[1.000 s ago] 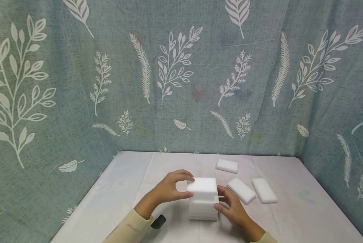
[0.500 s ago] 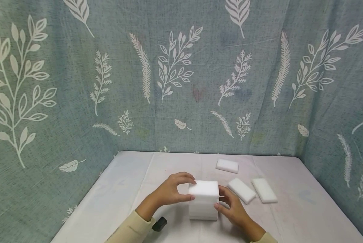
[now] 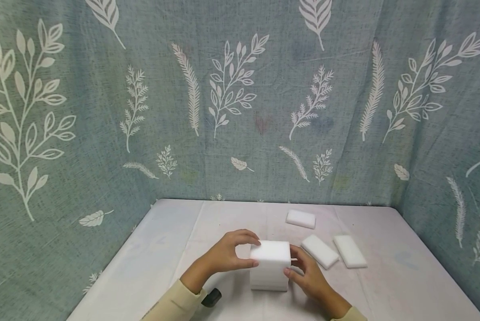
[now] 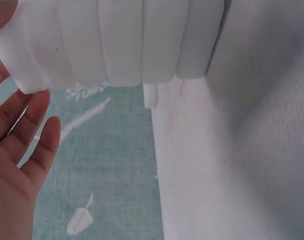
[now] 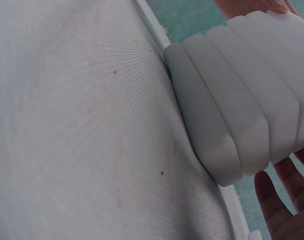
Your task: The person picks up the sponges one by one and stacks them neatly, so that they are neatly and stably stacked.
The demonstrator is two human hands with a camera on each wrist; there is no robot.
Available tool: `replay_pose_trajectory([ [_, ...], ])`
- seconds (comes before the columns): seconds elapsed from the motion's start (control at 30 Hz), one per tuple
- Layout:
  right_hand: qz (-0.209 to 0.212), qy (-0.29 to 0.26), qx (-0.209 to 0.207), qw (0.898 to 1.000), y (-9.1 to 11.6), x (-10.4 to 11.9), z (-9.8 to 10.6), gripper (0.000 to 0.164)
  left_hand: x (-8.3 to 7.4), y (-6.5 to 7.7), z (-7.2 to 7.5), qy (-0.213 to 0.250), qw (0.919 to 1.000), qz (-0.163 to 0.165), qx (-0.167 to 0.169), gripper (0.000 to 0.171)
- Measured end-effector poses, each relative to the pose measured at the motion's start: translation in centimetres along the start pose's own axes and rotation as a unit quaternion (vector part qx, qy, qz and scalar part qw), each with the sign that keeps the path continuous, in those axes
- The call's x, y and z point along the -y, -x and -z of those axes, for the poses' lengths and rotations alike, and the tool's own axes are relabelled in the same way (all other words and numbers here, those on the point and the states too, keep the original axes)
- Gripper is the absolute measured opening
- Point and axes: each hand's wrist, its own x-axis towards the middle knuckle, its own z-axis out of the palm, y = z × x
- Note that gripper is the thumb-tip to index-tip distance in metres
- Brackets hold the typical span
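Low in the middle of the head view, an upright stack of white, foam-like rectangular blocks (image 3: 269, 278) stands on the pale cloth-covered table (image 3: 175, 236). The left hand (image 3: 227, 252) pinches the left side of the top white block (image 3: 271, 246) between thumb and fingers; that block lies nearly flush on the rest. The right hand (image 3: 307, 272) holds the stack's right side, thumb on its near corner, fingers behind. The step in hand looks like squaring the top block while steadying the pile. The next move probably calls for a gentle left-hand release without dragging the block. Three loose white blocks (image 3: 320, 252) lie right of centre.
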Motion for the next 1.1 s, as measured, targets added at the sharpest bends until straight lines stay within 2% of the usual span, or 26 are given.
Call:
replay_pose_trajectory([
  [0.07, 0.002, -0.002, -0.001, 1.0, 0.0, 0.1, 0.0, 0.053, 0.0, 0.0, -0.1, 0.0, 1.0, -0.005, -0.002, 0.039],
  [0.33, 0.006, 0.004, 0.0, 1.0, 0.1, 0.4, 0.0, 0.054, 0.0, 0.2, -0.3, -0.009, 0.9999, 0.009, 0.005, 0.04],
  [0.63, 0.03, 0.008, -0.002, 1.0, 0.1, 0.0, 0.0, 0.055, 0.3, 0.3, -0.5, -0.004, 1.0, 0.008, 0.002, 0.041],
  [0.87, 0.043, 0.011, 0.007, 0.999, 0.0, 0.2, -0.1, 0.054, 0.3, 0.8, -0.7, 0.01, 0.9996, 0.026, -0.001, 0.046],
  [1.1, 0.025, 0.024, 0.0, 0.999, 0.1, 0.4, 0.0, 0.056, 0.2, 1.4, -1.0, 0.023, 0.9992, 0.029, -0.017, 0.055],
])
